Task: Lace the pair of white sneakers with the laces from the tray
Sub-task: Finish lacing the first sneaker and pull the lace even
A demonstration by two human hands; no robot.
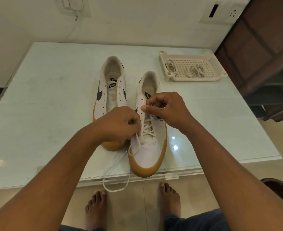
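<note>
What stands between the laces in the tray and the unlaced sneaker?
Only the half-laced sneaker: its heel end lies between the tray, which holds the spare laces, and the unlaced sneaker. Both hands, the left hand and the right hand, pinch its lace.

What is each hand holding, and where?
The left hand pinches the white flat shoelace beside the crossings on the white gum-soled sneaker; the right hand pinches it near an upper eyelet.
</note>
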